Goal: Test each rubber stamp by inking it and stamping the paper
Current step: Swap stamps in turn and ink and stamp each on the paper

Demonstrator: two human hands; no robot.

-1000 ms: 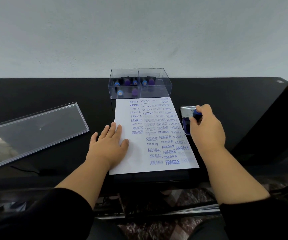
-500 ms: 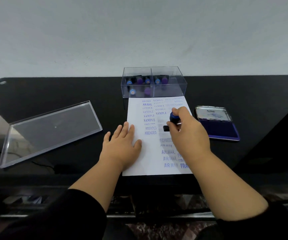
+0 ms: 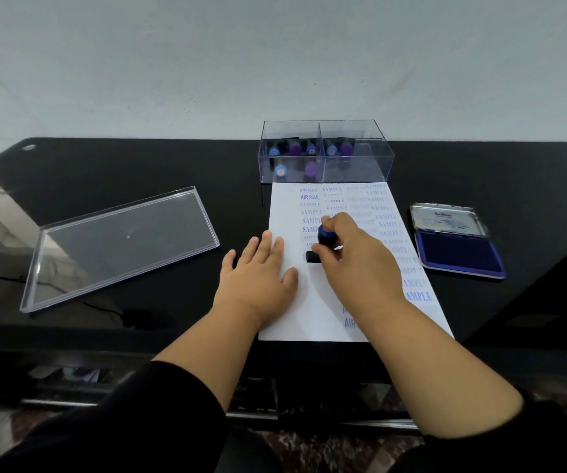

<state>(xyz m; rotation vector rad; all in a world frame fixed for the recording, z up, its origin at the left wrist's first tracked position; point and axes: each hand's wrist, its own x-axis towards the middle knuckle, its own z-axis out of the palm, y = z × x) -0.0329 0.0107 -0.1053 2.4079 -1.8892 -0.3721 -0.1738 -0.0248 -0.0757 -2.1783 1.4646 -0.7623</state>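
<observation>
The right hand (image 3: pixel 353 257) pinches the stamp (image 3: pixel 323 245) by its blue knob, its black base set on the paper (image 3: pixel 312 302), long axis running across the sheet. The left hand (image 3: pixel 258 274) lies flat and spread just beside it. The ink pad (image 3: pixel 459 250) sits to the right on the worktop (image 3: pixel 138 165), nearer the right hand.

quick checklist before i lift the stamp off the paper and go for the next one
1. Left hand flat on the paper, holding it down: ok.
2. Right hand grips the stamp by its blue handle: ok.
3. Stamp base sits fully flat on the paper: cannot tell, fingers hide part of it.
4. Ink pad open, right of the paper: ok.
5. More stamps wait in the clear box: ok.
6. Box lid lies off to the left: ok.
</observation>
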